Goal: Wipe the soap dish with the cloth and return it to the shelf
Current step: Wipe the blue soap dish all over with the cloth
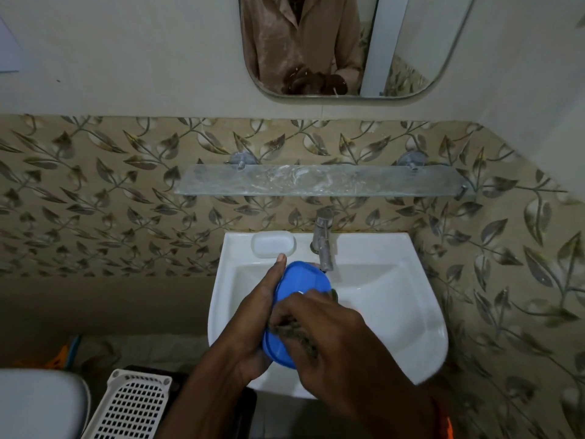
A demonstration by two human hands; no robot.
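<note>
A blue oval soap dish (300,282) is held on edge over the white sink (395,296). My left hand (253,315) grips its left rim from below and behind. My right hand (329,337) presses a dark, crumpled cloth (304,335) against the dish's lower face. Most of the cloth is hidden under my fingers. The glass shelf (323,180) on the wall above the tap stands bare.
A metal tap (323,240) sits just behind the dish. A white soap tray (273,245) lies on the sink's back rim. A mirror (348,45) hangs above. A white perforated basket (133,407) and a toilet lid (41,403) are at lower left.
</note>
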